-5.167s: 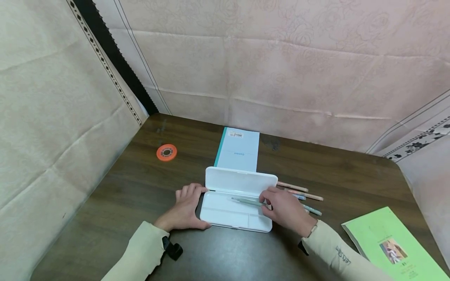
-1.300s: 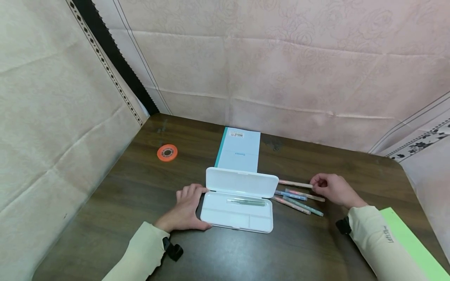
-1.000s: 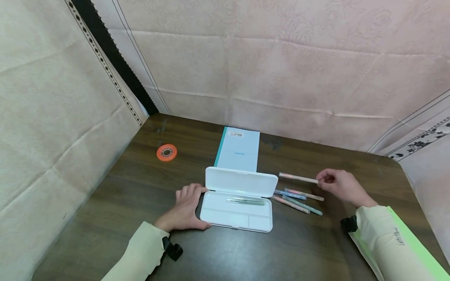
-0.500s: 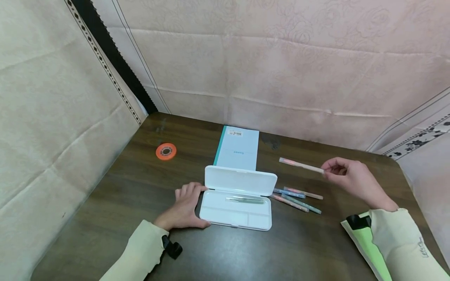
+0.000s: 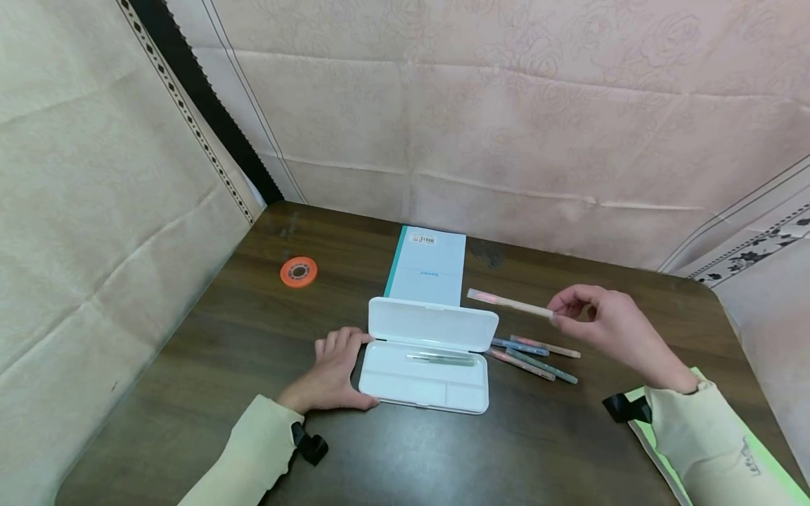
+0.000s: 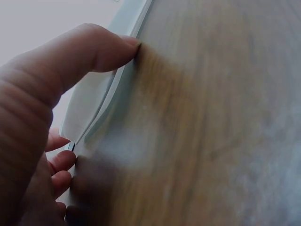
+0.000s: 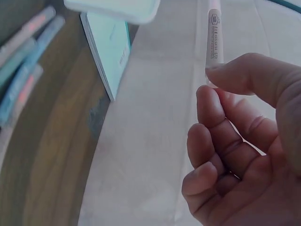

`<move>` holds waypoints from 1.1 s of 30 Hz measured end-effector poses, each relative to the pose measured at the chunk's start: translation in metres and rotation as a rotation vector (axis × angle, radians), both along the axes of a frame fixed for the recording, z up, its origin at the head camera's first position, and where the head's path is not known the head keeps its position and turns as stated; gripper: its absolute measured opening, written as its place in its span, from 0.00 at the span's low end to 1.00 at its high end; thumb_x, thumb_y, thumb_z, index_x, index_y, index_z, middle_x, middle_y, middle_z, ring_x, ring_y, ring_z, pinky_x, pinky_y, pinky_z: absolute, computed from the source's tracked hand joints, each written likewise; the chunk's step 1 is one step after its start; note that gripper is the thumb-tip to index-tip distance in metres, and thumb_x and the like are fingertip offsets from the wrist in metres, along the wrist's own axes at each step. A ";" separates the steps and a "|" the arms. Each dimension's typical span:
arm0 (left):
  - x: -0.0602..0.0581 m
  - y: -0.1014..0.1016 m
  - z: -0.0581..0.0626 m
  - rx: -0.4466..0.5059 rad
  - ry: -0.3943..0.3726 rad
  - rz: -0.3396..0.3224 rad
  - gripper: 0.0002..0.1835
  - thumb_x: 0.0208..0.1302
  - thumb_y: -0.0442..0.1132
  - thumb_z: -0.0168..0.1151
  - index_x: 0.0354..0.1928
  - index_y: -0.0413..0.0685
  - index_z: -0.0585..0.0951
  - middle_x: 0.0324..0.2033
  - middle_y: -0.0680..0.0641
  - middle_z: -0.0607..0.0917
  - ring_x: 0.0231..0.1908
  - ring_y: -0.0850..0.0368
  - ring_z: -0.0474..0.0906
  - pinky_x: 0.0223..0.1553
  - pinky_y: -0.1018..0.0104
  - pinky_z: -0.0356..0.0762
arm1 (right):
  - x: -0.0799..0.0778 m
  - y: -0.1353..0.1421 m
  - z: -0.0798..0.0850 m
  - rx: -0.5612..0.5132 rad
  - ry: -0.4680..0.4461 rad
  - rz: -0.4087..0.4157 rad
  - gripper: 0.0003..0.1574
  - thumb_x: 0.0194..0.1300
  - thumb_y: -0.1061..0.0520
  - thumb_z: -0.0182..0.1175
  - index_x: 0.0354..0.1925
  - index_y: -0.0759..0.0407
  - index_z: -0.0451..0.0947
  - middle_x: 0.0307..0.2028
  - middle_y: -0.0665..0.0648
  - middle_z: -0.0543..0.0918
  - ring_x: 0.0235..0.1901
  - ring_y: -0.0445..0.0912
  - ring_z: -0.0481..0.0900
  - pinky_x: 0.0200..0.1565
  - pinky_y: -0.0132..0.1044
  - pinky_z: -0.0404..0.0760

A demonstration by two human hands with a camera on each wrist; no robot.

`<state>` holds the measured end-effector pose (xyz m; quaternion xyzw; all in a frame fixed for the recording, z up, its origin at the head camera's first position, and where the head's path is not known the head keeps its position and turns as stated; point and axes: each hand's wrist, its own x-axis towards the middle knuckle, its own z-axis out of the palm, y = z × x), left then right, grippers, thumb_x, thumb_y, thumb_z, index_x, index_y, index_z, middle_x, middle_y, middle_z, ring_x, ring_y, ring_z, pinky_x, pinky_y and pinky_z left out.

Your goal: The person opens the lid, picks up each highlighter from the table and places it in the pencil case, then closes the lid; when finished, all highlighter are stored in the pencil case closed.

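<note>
A white pencil case (image 5: 399,388) lies with its lid raised, and a green pen (image 5: 443,360) rests in its rear compartment. My left hand (image 5: 332,372) holds the case's left end, thumb at the front edge and fingers at the back corner; the left wrist view shows the thumb (image 6: 94,49) against the case's side. To the right, my right hand (image 5: 607,327) pinches the end of a pale pink-and-white pen (image 5: 506,301) between thumb and index finger. That pen is raised off the table, its far end pointing left, behind the lid. Printed text shows on its barrel (image 7: 215,40).
Several pens (image 5: 531,360) lie in a loose pile right of the case. Behind the lid is a light blue notebook (image 5: 430,270). An orange disc (image 5: 299,272) lies back left. A green book (image 5: 759,450) sits partly under the right sleeve. A curtain hangs along the table's back edge.
The green pen was laid in the case. My right hand then took the pink-and-white pen from the pile, raised it and moved it left. My left hand has stayed on the case.
</note>
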<state>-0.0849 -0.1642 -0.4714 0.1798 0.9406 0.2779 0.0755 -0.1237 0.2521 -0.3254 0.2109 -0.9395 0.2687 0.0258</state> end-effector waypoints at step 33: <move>0.000 0.000 0.001 -0.024 -0.006 0.003 0.52 0.39 0.60 0.77 0.65 0.47 0.65 0.60 0.42 0.67 0.57 0.45 0.59 0.49 0.50 0.51 | 0.012 -0.062 -0.087 0.067 -0.291 0.148 0.06 0.58 0.60 0.67 0.31 0.50 0.79 0.23 0.43 0.75 0.23 0.37 0.69 0.26 0.29 0.71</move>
